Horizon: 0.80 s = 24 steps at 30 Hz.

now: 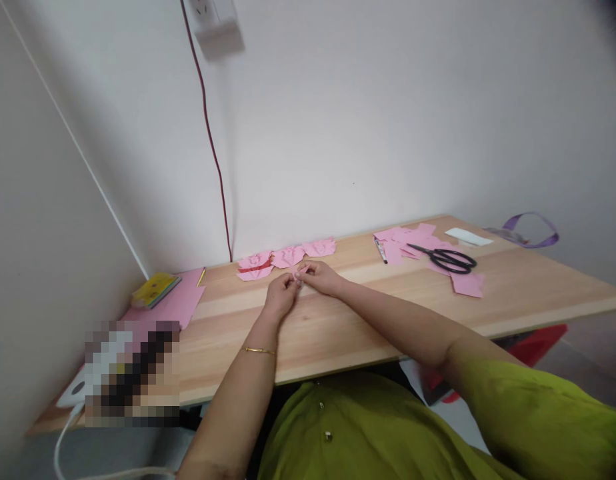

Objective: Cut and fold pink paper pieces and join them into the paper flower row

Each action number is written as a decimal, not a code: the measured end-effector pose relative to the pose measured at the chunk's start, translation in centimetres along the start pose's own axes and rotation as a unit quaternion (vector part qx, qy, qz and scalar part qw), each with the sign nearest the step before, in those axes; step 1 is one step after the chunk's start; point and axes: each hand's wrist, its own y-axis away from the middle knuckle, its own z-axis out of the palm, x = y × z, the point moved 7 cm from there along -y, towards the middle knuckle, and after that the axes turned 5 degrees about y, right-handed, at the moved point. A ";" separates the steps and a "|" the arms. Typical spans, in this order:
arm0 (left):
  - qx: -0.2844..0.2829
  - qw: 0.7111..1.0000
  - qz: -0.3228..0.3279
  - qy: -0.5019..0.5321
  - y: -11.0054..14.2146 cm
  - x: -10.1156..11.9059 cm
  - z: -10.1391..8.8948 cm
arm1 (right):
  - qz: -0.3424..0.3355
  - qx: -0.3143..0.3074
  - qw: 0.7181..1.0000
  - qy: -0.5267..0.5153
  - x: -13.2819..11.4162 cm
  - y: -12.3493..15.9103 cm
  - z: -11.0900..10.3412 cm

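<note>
Between my two hands is a small piece of pink paper (301, 273), pinched over the middle of the wooden table. My left hand (282, 295) is closed at the paper's lower left side. From the right, my right hand (319, 277) grips it with thumb and fingertips; much of the paper is hidden by the fingers. Just behind my hands, against the wall, lie three creased pink paper shapes in a row: one with a red strip (253, 266), a middle one (288, 256) and a right one (320, 248).
Black-handled scissors (445, 259) lie on pink paper scraps (392, 252) at the right, beside a pen (381, 251). A white strip (468, 236) and a purple band (551, 235) are farther right. At the left, a yellow packet (155, 289) rests on pink sheets (192, 305). One area is pixelated.
</note>
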 end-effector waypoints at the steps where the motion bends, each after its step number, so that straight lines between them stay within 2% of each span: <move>1: 0.000 1.000 -0.001 -0.001 0.0 0.0 0.0 | 0.002 0.000 1.000 -0.002 0.0 0.0 0.0; 16: 0.002 1.000 -0.001 -0.031 0.1 0.3 0.0 | -0.022 0.011 0.999 0.039 0.2 -0.2 -0.2; 24: 0.006 0.999 -0.003 -0.053 0.2 0.4 0.0 | -0.011 0.007 0.999 0.038 0.2 -0.1 -0.1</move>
